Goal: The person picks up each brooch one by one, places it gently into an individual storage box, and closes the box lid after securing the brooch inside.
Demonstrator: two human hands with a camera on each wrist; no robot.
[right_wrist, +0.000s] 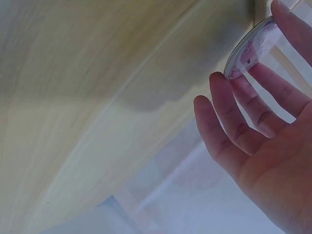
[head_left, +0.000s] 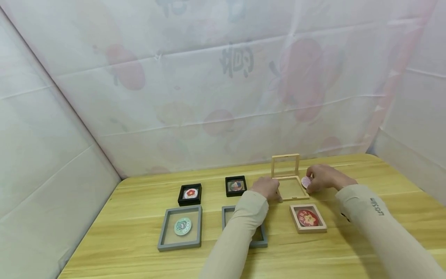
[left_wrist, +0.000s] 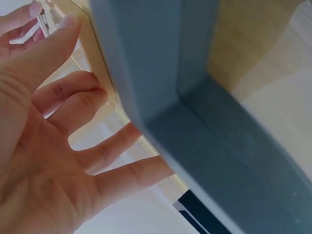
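Observation:
A beige square display frame (head_left: 292, 187) lies on the table with its lid (head_left: 285, 155) raised upright at the back. My left hand (head_left: 265, 188) holds the left side of its base, thumb at the front corner and fingers farther back. In the left wrist view, the thumb and bent index finger of the left hand (left_wrist: 58, 131) meet the frame's edge (left_wrist: 95, 53). To the right of the frame, my right hand (head_left: 322, 177) pinches a round pinkish-purple badge (head_left: 306, 182). The right wrist view shows this badge (right_wrist: 256, 48) tilted between thumb and fingertips.
Nearer stands a beige frame with a red star badge (head_left: 308, 218). A grey frame (head_left: 258, 244) lies partly under my left sleeve; another grey frame (head_left: 179, 245) holds a green badge. Two black frames, one with a flower badge (head_left: 191, 193), one with a dark badge (head_left: 236, 186), sit behind.

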